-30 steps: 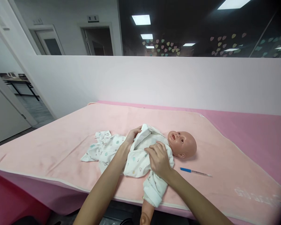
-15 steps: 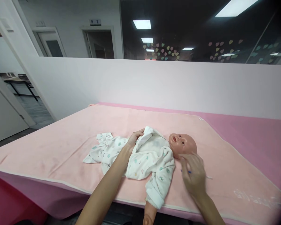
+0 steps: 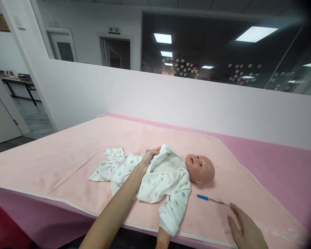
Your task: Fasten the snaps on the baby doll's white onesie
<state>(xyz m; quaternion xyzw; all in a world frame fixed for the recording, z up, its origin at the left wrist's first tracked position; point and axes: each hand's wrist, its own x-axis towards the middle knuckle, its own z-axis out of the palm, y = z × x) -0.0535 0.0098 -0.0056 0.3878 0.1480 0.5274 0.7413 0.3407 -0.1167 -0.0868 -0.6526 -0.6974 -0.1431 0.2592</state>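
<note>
A baby doll (image 3: 200,169) lies on its back with its head to the right, dressed in a white printed jacket (image 3: 158,186) and matching trousers (image 3: 126,162). The jacket front is partly open over a white inner layer. At the jacket's far edge, my left hand (image 3: 150,156) grips the cloth, its fingertips partly hidden by the raised flap. A thin stick with a blue end, like a glass thermometer (image 3: 203,197), lies below the doll's head. My right hand (image 3: 245,224) is open, thumb apart, an index fingertip at the thermometer's clear end.
A peach blanket (image 3: 75,138) covers the pink padded table (image 3: 269,152). One doll arm (image 3: 162,238) hangs over the near edge. Behind the table rises a white half wall (image 3: 197,103) with dark glass above. A doorway and a desk (image 3: 18,81) stand far left.
My right hand has moved from beside the doll's head down and right, uncovering the thermometer on the blanket. The left hand stays at the jacket. The view has tilted slightly.
</note>
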